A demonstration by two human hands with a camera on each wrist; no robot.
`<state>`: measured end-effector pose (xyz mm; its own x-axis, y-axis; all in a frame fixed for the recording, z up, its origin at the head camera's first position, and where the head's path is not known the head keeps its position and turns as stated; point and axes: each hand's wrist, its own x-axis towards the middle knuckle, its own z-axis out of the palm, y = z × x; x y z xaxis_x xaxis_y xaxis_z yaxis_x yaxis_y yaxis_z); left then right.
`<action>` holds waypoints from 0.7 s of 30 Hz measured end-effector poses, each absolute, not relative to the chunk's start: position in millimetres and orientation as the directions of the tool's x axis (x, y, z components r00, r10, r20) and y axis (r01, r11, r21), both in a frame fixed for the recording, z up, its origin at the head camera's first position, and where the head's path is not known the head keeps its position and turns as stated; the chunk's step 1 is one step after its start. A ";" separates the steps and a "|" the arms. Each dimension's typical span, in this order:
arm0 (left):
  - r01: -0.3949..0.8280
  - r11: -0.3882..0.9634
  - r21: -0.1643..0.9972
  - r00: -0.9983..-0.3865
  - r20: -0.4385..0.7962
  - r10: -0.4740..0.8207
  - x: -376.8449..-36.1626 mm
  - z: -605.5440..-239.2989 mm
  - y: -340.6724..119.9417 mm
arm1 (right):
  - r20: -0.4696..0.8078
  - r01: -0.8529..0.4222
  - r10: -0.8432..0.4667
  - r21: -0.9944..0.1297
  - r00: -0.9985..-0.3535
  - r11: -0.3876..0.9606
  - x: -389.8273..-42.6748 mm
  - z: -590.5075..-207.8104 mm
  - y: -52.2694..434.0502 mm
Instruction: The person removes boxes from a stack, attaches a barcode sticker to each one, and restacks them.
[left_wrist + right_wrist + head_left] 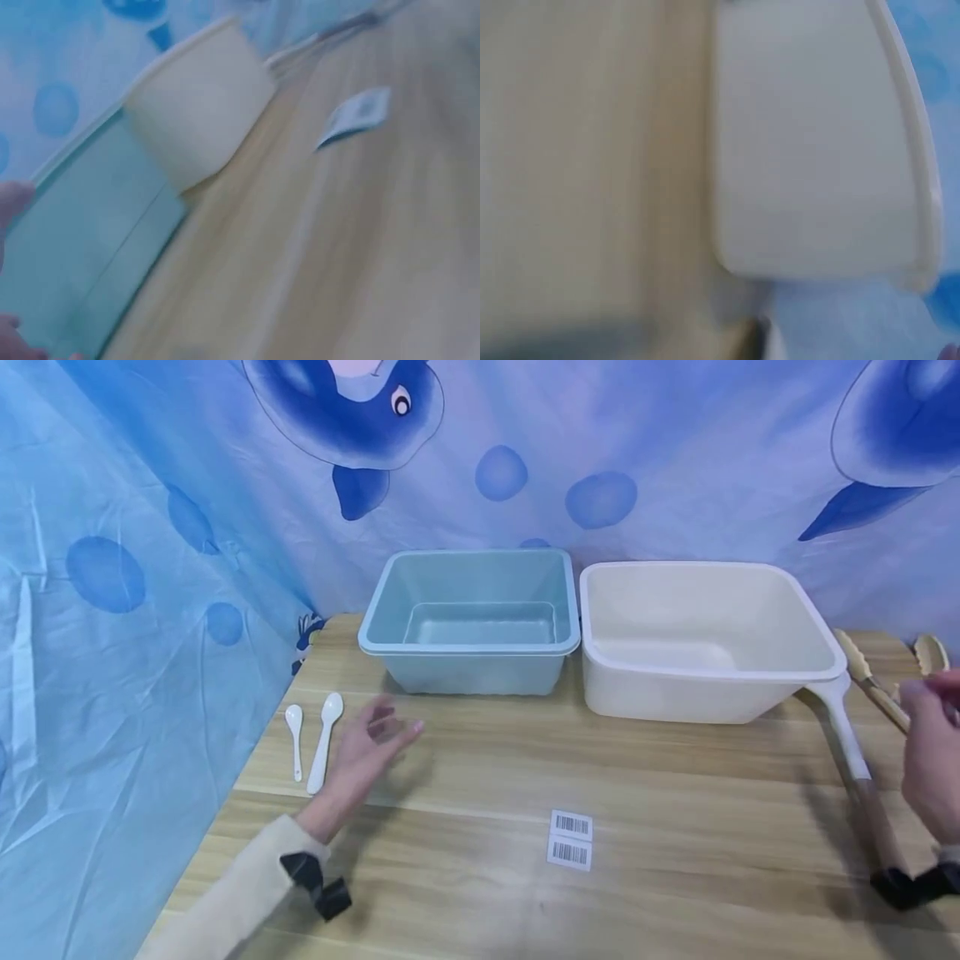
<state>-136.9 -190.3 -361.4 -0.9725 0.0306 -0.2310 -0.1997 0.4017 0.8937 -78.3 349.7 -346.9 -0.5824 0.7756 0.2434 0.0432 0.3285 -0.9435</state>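
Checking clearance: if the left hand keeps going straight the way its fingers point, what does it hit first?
Probably the blue-green tub. The left hand is open, fingers aimed up-right toward the tub's front wall, bare table between. The two white spoons lie to its left, off that line. Depth is uncertain.

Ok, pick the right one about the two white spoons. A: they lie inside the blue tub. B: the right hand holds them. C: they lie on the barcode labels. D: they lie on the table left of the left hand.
D: the head view shows the two white spoons lying on the wooden table, just left of the left hand, outside the blue tub.
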 end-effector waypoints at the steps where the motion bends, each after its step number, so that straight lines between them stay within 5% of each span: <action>1: -0.187 0.387 0.903 -0.969 -0.234 0.078 -126.3 -363.3 -188.5 | 0.261 0.016 0.754 -0.941 -0.603 0.339 -67.6 -351.1 343.0; 6: -0.247 0.194 0.949 -0.898 -0.300 0.323 -77.5 -373.6 -170.5 | 0.318 -0.207 0.557 -0.945 -0.767 0.254 -24.7 -378.0 300.7; 11: -0.360 0.044 0.932 -0.796 -0.331 0.506 -48.8 -378.4 -145.0 | 0.107 -0.054 0.264 -0.978 -0.959 0.202 -5.5 -400.8 256.1; 15: -0.458 -0.026 0.888 -0.715 -0.351 0.604 -42.6 -382.2 -125.7 | -0.169 0.197 0.126 -0.944 -0.978 0.264 -4.1 -403.5 218.4; 21: -0.509 -0.087 0.857 -0.693 -0.348 0.631 -44.9 -392.1 -105.3 | -0.372 0.371 0.006 -0.926 -0.928 0.068 -10.1 -402.7 183.8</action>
<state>-44.9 -105.3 -392.1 -0.6933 0.6313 -0.3476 -0.5085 -0.0867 0.8567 -10.1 183.8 -402.7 -0.9284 0.0064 -0.3716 0.3711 0.0683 -0.9261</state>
